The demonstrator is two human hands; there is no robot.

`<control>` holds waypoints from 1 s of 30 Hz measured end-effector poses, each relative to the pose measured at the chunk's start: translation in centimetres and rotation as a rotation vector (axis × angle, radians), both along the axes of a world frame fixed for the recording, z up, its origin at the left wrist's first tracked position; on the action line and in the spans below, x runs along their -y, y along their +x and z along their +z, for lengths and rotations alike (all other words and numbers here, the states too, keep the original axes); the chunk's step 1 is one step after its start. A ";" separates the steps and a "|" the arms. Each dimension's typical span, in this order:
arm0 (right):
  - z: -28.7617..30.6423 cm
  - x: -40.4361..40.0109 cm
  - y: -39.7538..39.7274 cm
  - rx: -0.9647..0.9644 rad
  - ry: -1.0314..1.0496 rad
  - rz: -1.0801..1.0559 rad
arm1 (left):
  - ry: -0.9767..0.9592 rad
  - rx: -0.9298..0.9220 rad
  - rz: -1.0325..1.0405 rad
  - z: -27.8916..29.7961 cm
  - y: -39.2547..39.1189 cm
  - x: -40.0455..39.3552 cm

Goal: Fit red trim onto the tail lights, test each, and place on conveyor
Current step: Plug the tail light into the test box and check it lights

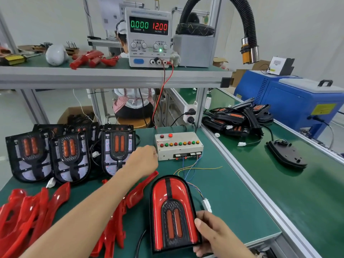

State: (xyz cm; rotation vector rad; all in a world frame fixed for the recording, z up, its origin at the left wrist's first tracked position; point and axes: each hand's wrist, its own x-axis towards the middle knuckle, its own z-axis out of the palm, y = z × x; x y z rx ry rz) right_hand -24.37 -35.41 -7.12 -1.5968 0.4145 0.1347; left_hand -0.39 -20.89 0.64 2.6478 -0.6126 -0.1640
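A tail light with red trim fitted (pixel 173 211) lies on the green bench in front of me, its lamps dark. My right hand (pixel 214 233) grips its lower right edge, thumb on the red face. Its white connector (pixel 207 204) lies beside it, joined to thin coloured wires. My left hand (pixel 144 159) reaches forward with curled fingers to the left end of the test box (pixel 178 145), which carries a row of coloured buttons. Three untrimmed tail lights (pixel 68 157) stand at the left. Loose red trim pieces (pixel 28 215) are piled at the near left.
The conveyor (pixel 279 183) runs along the right with one dark housing (pixel 286 153) and a heap of tail lights (pixel 238 118) on it. A power supply (pixel 149 34) on the shelf reads 0.000 A and 12.00 V. Another person sits behind the bench.
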 end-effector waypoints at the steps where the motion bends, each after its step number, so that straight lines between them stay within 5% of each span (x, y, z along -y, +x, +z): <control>1: -0.2 -0.3 0.0 0.011 0.013 -0.032 | -0.059 0.019 -0.014 -0.1 0.7 0.6; 20: -1.0 -2.0 1.2 0.152 0.201 -0.280 | 0.110 0.107 -0.271 -4.4 5.1 2.7; 30: -1.3 -2.4 2.5 0.162 0.093 -0.342 | 0.180 0.111 -0.284 -4.7 4.7 2.9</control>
